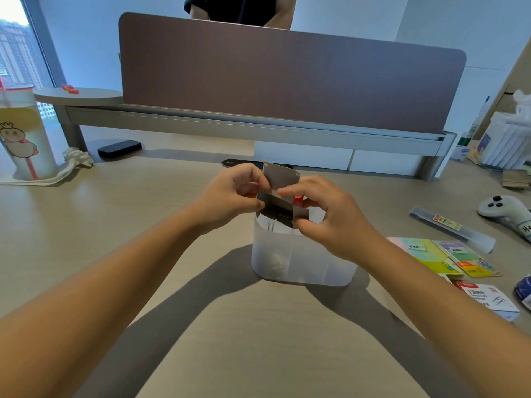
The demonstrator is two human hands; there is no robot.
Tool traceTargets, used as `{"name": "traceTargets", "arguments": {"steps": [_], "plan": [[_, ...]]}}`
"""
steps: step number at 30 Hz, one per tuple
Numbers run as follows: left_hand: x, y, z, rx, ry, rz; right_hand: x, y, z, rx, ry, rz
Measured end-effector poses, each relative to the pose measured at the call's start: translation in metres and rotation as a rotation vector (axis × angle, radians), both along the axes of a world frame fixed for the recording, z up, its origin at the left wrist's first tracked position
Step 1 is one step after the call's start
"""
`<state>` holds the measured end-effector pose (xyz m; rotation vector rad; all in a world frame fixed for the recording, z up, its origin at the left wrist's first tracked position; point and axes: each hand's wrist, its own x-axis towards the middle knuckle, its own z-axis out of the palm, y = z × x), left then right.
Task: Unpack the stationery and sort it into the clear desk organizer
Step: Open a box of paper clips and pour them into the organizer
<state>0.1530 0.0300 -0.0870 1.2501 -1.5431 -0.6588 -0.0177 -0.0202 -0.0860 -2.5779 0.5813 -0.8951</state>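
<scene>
Both forearms extend forward over the desk (258,340). Left hand (230,196) and right hand (324,216) each pinch the small opened box (280,196), tilted directly above the clear organizer (298,259). Sticky-note packs (442,254) lie right.

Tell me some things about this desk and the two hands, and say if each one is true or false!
1. Both hands hold a small cardboard box above the clear organizer. True: the left hand and right hand both pinch it.
2. The box flap is closed. False: the flap is open and sticks up.
3. The sticky note packs lie to the right of the organizer. True.
4. The drink cup with a cartoon on it stands on the right side of the desk. False: it stands at the far left.
5. The white game controller is inside the organizer. False: it lies on the desk at the right.
</scene>
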Motion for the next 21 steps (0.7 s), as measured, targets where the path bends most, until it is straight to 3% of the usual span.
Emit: {"name": "traceTargets", "arguments": {"steps": [10,21], "plan": [[0.001,0.01,-0.003,-0.091,0.001,0.001,-0.002,0.004,-0.001,-0.049,-0.021,-0.043],[-0.003,0.022,-0.004,-0.155,-0.118,0.056,-0.001,0.006,-0.006,-0.289,-0.07,-0.073]]}}
